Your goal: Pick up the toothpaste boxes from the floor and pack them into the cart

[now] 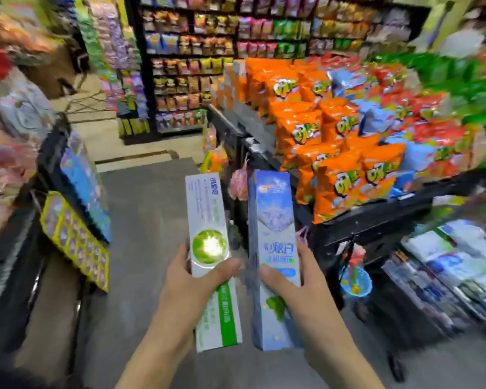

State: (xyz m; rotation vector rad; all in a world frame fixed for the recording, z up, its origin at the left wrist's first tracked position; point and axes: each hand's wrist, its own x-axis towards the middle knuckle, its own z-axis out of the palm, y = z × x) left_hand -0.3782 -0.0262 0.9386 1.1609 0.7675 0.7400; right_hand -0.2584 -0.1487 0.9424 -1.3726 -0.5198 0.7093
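Two toothpaste boxes are being held upright over grey floor: green-white box [212,248] gripped by left hand [185,287], blue box [274,248] by right hand [300,290], beside snack shelves [348,153].

Glossy cardboard toothpaste boxes [274,248], shiny plastic snack bags [334,186], matt grey floor [141,220].

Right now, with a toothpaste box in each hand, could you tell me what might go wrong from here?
1. Both hands are full: the left hand grips the green-and-white box and the right hand grips the blue box, so nothing is free to steady anything.
2. Each box is held near its lower half and stands tall above the grip, so it could tip or slip.
3. The orange snack bags are stacked close on the right; a swinging box might knock them.
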